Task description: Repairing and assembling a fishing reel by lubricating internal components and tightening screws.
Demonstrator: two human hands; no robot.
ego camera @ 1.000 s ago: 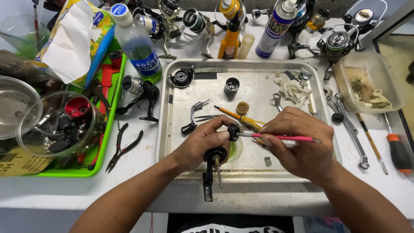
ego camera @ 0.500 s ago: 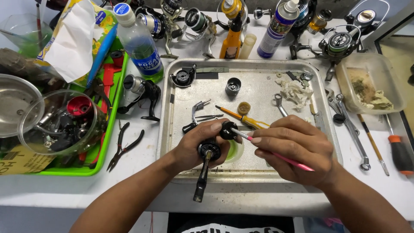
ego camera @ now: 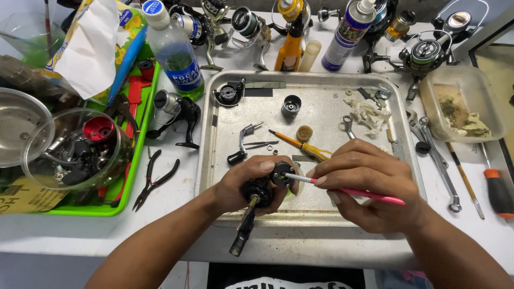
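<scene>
My left hand grips a black fishing reel body over the near edge of a metal tray; its stem points down toward me. My right hand holds a thin pink brush like a pen, its tip touching the round black part at the top of the reel. On the tray beyond lie a reel handle, an orange-handled tool, a small black spool and a wad of white tissue.
A green tray at left holds a clear bowl of parts. Black pliers, a water bottle, spray can, several reels along the back, wrenches, a screwdriver and a plastic tub surround the tray.
My left hand has turned the reel so its stem swings slightly. My right hand shifted the pink brush, whose tip now rests on the reel's top part.
</scene>
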